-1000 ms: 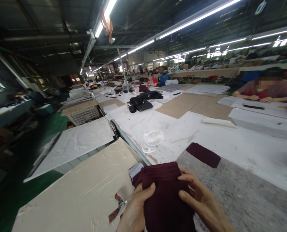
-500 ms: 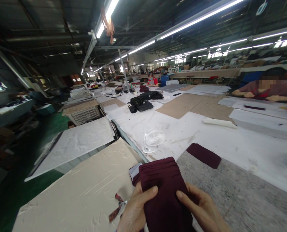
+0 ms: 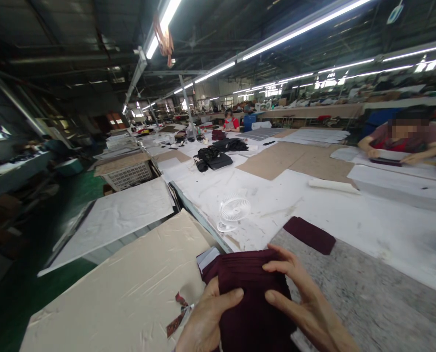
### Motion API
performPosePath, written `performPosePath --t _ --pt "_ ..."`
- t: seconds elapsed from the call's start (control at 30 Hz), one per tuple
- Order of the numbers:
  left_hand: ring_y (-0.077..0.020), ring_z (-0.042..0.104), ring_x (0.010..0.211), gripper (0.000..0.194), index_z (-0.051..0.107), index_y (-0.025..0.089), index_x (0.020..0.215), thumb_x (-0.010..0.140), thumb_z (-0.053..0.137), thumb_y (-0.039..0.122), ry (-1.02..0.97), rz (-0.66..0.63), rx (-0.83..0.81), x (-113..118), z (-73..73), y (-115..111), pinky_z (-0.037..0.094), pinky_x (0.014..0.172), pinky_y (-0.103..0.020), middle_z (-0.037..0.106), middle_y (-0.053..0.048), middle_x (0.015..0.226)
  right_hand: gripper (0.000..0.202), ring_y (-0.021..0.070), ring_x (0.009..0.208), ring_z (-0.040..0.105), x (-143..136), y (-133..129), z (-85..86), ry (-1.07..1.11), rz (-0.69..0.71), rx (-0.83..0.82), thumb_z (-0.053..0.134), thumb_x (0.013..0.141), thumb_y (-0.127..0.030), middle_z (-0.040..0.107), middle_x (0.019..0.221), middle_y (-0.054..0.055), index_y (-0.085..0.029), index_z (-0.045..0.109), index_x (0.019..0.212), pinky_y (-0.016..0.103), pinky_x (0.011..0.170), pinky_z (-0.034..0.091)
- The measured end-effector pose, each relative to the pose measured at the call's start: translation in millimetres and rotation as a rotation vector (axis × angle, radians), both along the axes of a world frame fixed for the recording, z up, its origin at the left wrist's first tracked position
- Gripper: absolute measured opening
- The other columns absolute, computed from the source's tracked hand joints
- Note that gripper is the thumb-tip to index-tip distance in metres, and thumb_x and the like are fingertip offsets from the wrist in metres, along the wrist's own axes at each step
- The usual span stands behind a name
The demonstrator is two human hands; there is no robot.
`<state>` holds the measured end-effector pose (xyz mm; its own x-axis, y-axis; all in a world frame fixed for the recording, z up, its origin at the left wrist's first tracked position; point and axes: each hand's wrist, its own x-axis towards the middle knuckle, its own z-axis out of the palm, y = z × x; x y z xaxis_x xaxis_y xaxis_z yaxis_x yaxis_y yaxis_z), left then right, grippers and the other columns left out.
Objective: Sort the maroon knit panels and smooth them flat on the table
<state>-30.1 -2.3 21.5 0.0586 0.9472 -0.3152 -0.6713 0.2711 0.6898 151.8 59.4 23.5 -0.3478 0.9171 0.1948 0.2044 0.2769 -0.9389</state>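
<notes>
A stack of maroon fabric pieces (image 3: 256, 308) is held low in front of me, its layered edges fanned at the top. My left hand (image 3: 206, 313) is closed round the stack's left side, thumb pressed on the front; its other fingers are mostly hidden behind. My right hand (image 3: 306, 298) grips the right side, with the thumb on the front face and the forefinger at the top right corner. Behind the stack, to its left, more maroon fabric shows beside a pale grey piece (image 3: 207, 257). A separate maroon fabric piece (image 3: 309, 235) lies flat on the table.
A small white fan (image 3: 234, 209) stands on the white-covered table (image 3: 269, 195). Black folded fabric (image 3: 218, 156) lies farther back. Left are a cream sheet (image 3: 129, 283) and a plastic crate (image 3: 129, 176). Across the table a co-worker (image 3: 401, 139) handles a dark strip.
My right hand has moved its fingers up from the stack's side to its top corner. The stack's top edge has dipped. The co-worker has lifted a pale piece over the dark strip.
</notes>
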Motion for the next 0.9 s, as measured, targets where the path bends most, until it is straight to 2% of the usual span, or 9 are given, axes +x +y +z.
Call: performPosePath --t 0.23,0.43,0.53,0.6,0.73,0.9 --pt "-0.0279 0.067 0.093 0.037 0.068 0.013 0.103 0.066 0.076 0.016 0.041 -0.02 -0.007 1.3 1.6 -1.8 0.049 0.088 -0.04 0.073 -0.012 0.098 0.027 0.0296 0.124 0.044 -3.6 2.9 11.6 -0.035 0.035 -0.048 0.069 0.07 -0.048 0.049 0.132 0.006 -0.029 0.067 0.089 0.048 0.104 0.036" --pt "-0.027 0.068 0.087 0.035 0.069 0.013 0.099 0.066 0.077 0.017 0.042 0.031 -0.014 -1.4 3.0 -1.3 0.05 0.086 -0.039 0.073 -0.012 0.097 0.028 0.0289 0.119 0.049 -2.4 0.9 3.2 0.049 0.035 -0.171 0.068 0.071 -0.048 0.051 0.128 0.008 -0.024 0.067 0.085 0.04 0.095 0.046" --pt "-0.0259 0.069 0.085 0.032 0.069 0.013 0.097 0.066 0.076 0.017 0.033 0.063 -0.023 -4.0 2.5 -0.1 0.05 0.085 -0.038 0.073 -0.011 0.096 0.03 0.0267 0.113 0.054 -1.3 -3.0 -3.0 0.117 0.129 -0.288 0.06 0.08 -0.048 0.054 0.128 0.008 -0.024 0.068 0.095 0.036 0.087 0.051" --pt "-0.0259 0.069 0.084 0.031 0.069 0.013 0.096 0.066 0.077 0.017 0.025 0.092 -0.027 -4.9 1.7 0.8 0.051 0.085 -0.039 0.073 -0.011 0.095 0.036 0.0258 0.103 0.06 -0.7 -6.2 -4.5 0.115 0.216 -0.362 0.056 0.083 -0.049 0.061 0.119 0.009 -0.022 0.068 0.103 0.037 0.085 0.051" --pt "-0.0262 0.069 0.083 0.032 0.069 0.012 0.095 0.064 0.078 0.018 0.036 0.142 -0.054 -4.7 1.7 1.9 0.052 0.084 -0.039 0.074 -0.012 0.093 0.044 0.026 0.089 0.064 -0.8 -12.0 -2.1 0.152 0.344 -0.472 0.055 0.083 -0.052 0.071 0.098 0.006 -0.022 0.068 0.111 0.039 0.083 0.051" --pt "-0.0263 0.068 0.087 0.033 0.069 0.012 0.096 0.065 0.078 0.018 0.046 0.16 -0.051 -6.3 4.3 2.8 0.051 0.085 -0.038 0.074 -0.011 0.093 0.041 0.024 0.083 0.066 -1.9 -17.6 0.6 0.158 0.491 -0.547 0.056 0.084 -0.05 0.073 0.091 0.003 -0.022 0.068 0.112 0.033 0.074 0.052"
